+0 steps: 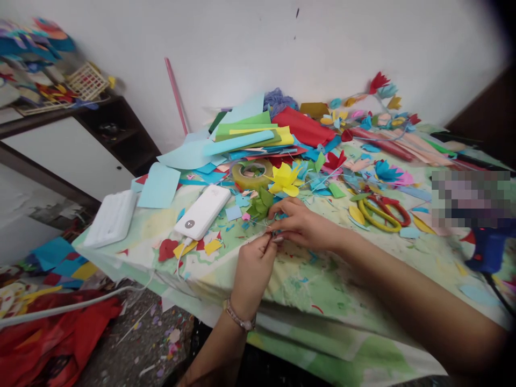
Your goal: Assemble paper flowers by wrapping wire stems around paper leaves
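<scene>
My left hand (pixel 253 266) and my right hand (pixel 300 223) meet over the near middle of the table (pixel 306 279), fingers pinched together around a thin wire stem. The stem leads up to green paper leaves (pixel 260 203) and a yellow paper flower (pixel 285 180) just beyond my fingers. A bracelet circles my left wrist. A roll of clear tape (pixel 252 173) lies just behind the flower.
A white power bank (pixel 202 212) with a cable and a white case (pixel 110 217) lie at the left. Yellow and red scissors (pixel 381 212) sit right of my hands, a blue glue gun (pixel 489 247) farther right. Coloured paper sheets (pixel 250 134), scraps and finished flowers (pixel 381 86) cover the back.
</scene>
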Demonstrator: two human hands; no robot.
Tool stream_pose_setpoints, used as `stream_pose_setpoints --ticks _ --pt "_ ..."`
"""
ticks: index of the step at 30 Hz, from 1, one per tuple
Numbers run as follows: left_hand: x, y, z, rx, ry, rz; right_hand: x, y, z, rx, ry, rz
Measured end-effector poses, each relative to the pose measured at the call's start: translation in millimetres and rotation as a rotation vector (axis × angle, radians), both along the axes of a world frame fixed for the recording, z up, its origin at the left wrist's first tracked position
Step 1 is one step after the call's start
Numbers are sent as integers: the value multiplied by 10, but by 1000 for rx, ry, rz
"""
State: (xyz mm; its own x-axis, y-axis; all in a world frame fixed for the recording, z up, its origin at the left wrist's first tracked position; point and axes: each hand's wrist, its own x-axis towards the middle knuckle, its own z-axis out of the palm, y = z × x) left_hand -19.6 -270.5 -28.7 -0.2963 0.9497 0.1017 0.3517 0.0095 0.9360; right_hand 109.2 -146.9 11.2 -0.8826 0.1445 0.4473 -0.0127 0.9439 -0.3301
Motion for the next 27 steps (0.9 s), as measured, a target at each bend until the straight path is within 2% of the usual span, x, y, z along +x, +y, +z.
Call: stream_pose_setpoints --ticks 6,13,22,24,27 --pt "13 -1 18 -5 14 6 -23 -9 -69 -42 -25 -102" --pt "23 -24 26 1 38 35 -67 -64 -111 -53 106 -115" --pt "19 -27 9 -3 41 42 -123 -41 -227 -182 172 -111" --pt "22 -28 11 -7 43 51 -119 -69 -211 -150 162 -149" --pt "28 -31 28 -10 57 82 -102 -172 -159 -42 189 -298"
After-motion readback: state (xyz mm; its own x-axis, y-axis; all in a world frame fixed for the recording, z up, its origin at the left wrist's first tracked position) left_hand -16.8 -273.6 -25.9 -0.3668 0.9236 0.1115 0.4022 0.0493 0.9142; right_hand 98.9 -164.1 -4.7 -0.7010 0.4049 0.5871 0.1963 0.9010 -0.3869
